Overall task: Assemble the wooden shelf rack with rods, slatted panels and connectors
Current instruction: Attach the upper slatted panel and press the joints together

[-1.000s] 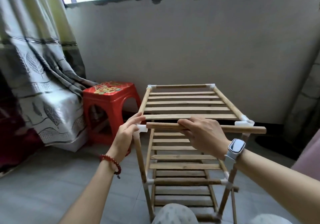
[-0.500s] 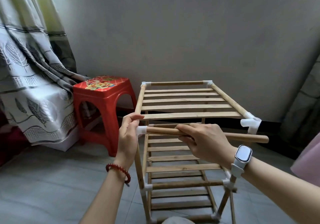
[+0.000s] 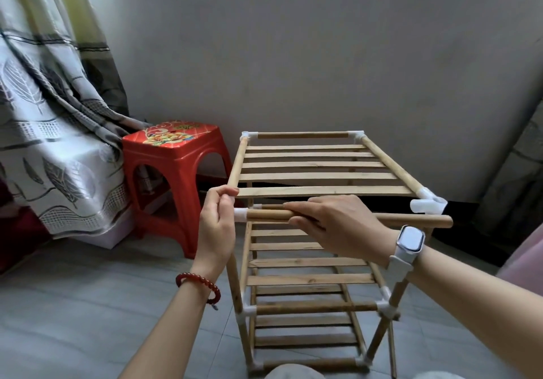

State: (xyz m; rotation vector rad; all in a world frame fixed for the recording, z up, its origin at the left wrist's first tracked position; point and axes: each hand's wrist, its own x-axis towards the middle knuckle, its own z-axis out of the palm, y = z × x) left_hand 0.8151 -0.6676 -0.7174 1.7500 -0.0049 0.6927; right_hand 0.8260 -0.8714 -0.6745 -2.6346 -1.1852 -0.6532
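Rack (image 3: pixel 311 264) stands on the floor beside a red stool (image 3: pixel 173 155), its top panel (image 3: pixel 317 170) tilted up at the near edge. Her left hand (image 3: pixel 217 229) pinches the panel's left side rod at its near end, above a white connector (image 3: pixel 241 214). Her right hand (image 3: pixel 338 226) curls around the loose front rod (image 3: pixel 411 220), whose right end sits just below the corner connector (image 3: pixel 427 204).
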